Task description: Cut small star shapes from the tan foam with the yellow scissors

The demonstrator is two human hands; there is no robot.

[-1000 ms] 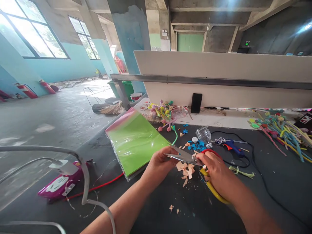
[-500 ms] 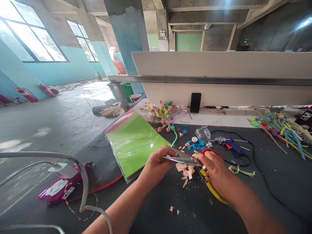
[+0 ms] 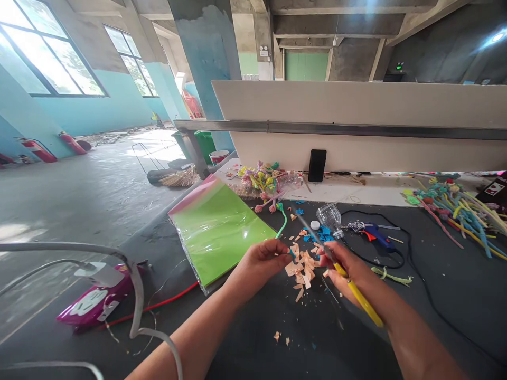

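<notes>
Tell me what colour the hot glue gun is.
The hot glue gun is blue with a red-orange trigger; it shows best in the head view.

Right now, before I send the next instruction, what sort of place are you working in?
Probably a makeshift craft workshop in a large, unfinished building: a hot glue gun and peach-coloured cut scraps lie on the dark worktable, under bare concrete beams.

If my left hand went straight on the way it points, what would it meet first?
Your left hand would likely meet the peach scraps first, though depth is unclear and it may pass above them.
</notes>
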